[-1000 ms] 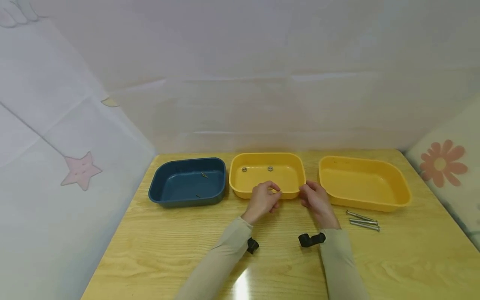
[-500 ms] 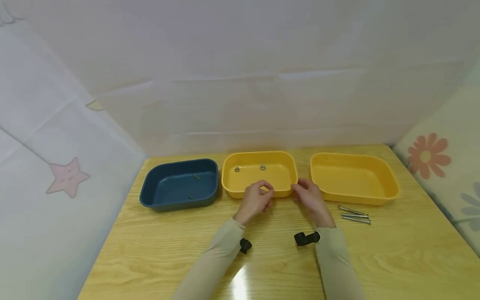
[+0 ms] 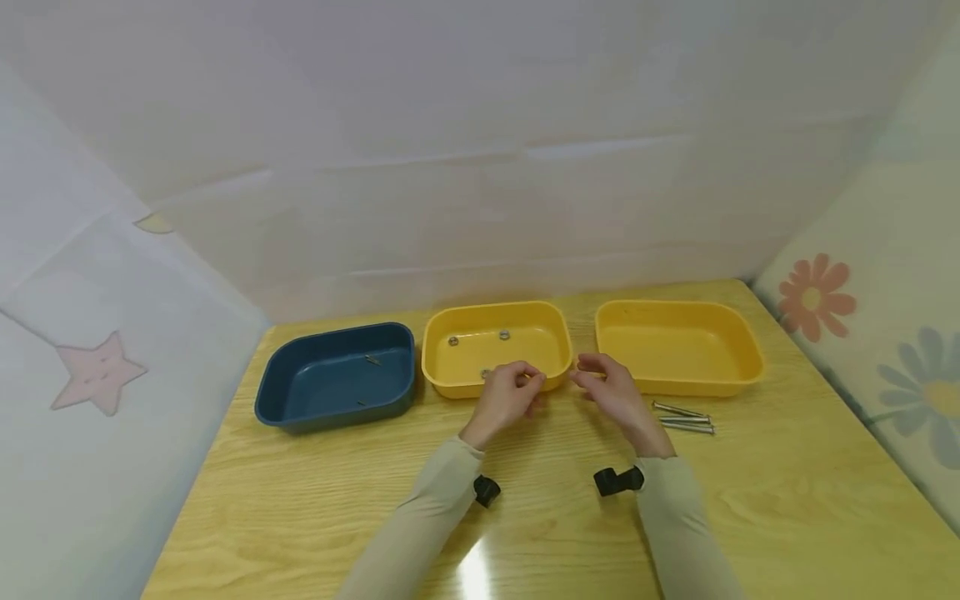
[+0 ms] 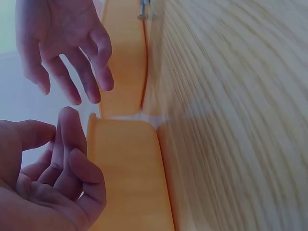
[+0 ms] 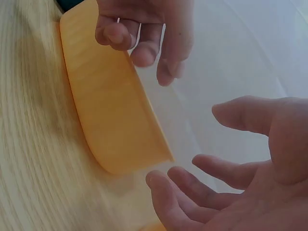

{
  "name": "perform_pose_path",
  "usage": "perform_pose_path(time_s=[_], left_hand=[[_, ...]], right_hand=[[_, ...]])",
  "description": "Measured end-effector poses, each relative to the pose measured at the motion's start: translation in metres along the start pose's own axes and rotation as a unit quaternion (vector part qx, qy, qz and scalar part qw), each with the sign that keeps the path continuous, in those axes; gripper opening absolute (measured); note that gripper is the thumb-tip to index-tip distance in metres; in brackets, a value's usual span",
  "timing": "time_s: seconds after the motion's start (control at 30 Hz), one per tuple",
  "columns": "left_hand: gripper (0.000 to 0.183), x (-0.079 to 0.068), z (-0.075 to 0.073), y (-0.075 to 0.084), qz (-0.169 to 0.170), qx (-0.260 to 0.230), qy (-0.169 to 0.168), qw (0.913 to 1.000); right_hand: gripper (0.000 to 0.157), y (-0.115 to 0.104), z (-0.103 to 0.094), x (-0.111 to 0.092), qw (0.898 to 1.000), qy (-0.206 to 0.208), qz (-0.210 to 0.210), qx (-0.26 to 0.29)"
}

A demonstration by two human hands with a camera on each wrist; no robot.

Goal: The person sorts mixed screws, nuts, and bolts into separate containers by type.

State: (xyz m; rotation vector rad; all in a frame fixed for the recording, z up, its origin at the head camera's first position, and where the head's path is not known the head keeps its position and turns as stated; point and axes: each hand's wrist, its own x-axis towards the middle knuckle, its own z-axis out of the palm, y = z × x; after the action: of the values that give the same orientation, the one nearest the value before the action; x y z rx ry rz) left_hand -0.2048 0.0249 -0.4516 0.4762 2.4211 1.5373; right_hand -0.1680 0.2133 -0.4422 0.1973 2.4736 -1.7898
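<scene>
My left hand (image 3: 504,400) is at the near rim of the middle yellow tray (image 3: 450,389), its fingers curled and thumb tip against a finger. Nothing shows between them in the left wrist view, where the left hand (image 4: 60,173) is close. To its right, my right hand (image 3: 615,400) is by the tray's near right corner, fingers relaxed and apart. The right wrist view shows that hand (image 5: 240,178) with thumb spread and nothing held. Inside the middle tray lie metal nuts, one at the back (image 3: 504,334), one at the left (image 3: 453,341), and another nut (image 3: 486,373) partly behind my left hand.
A dark blue tray (image 3: 273,392) with a few small brass-coloured pieces (image 3: 372,359) stands at the left. The right yellow tray (image 3: 675,387) has long metal bolts (image 3: 684,420) on the wooden table (image 3: 315,517) in front of it. Pale printed sheets stand behind and beside.
My right hand has drawn back from the middle tray's rim and its fingers have spread. The left hand has shifted slightly right along the rim, uncovering a nut. The head view has turned right.
</scene>
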Motion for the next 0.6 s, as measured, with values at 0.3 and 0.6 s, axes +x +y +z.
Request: perform_pose_path(time_s=[0.3, 0.6], left_hand=[[0.029, 0.003, 0.023, 0.017, -0.045, -0.088, -0.071, 0.9926], [0.031, 0.012, 0.06, 0.023, -0.076, -0.147, -0.069, 0.9839]], right_hand=[[0.037, -0.003, -0.024, -0.021, 0.994, 0.028, -0.055, -0.085], [0.026, -0.005, -0.057, -0.037, 0.984, 0.083, -0.074, -0.141]])
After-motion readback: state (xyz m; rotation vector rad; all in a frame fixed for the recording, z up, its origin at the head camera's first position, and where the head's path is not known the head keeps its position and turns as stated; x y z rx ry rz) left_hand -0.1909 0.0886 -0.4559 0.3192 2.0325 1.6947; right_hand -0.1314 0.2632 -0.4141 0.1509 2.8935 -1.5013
